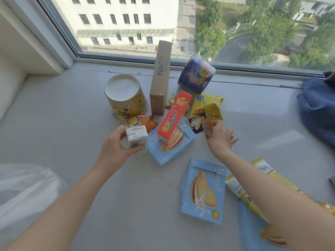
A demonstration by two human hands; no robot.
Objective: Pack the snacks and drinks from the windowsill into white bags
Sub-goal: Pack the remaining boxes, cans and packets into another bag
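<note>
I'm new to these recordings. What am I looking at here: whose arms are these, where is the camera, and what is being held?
There is no machine: a person works bare-handed, and one wide camera worn on the head looks down at a windowsill. The left hand grips a small drink carton. The right hand pinches a small orange snack packet. On the sill lie an orange biscuit box, light-blue biscuit boxes, a yellow tub, a blue tub, an upright brown box and yellow packets. A white bag waits at lower left.
</note>
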